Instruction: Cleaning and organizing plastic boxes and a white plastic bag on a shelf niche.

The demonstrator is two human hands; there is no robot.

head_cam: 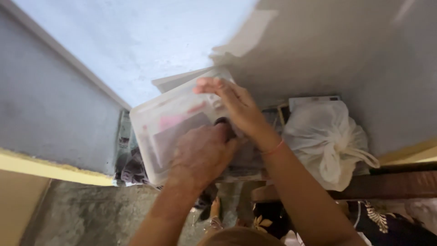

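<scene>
Gripping the translucent plastic box [168,123] on its shelf [391,184], our left hand [202,152] and right hand [234,107] clasp it; box unmoved, white tied bag [325,141] beside our right hand.

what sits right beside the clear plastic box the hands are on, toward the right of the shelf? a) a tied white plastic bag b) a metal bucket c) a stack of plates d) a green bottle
a: a tied white plastic bag with a knotted top sits just to the right of the translucent plastic box, on which the left hand and right hand both rest.
</scene>
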